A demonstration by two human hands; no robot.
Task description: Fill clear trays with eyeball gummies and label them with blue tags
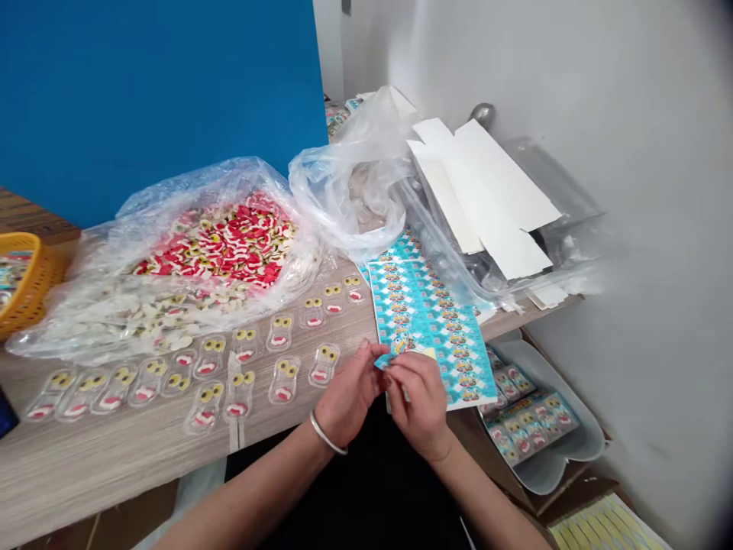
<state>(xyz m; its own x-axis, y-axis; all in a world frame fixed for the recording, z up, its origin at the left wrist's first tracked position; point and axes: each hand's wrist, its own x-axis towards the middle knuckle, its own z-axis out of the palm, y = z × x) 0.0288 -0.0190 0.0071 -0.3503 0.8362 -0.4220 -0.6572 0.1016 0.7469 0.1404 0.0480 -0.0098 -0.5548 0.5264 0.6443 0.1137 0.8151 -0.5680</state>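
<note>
My right hand (417, 393) pinches a small blue sticker (382, 361) between thumb and fingertips. Close against it, my left hand (352, 397) is curled with its fingertips at the sticker; whatever lies inside its grip is hidden. Just beyond both hands is a stack of sheets (458, 351) printed with rows of blue labels. To the left, several clear plastic blister packs (285, 380) lie on the wooden table (114, 466), each with two yellow eye-shaped pieces and a red-and-white mouth-shaped piece.
A clear plastic bag (200, 179) of loose red-and-white pieces (246, 241) lies at the back left. An orange basket (46, 283) stands far left. White card pieces (492, 198) rest on a clear bin (452, 267). Below right, a grey container (584, 428) holds finished-looking packs (532, 428).
</note>
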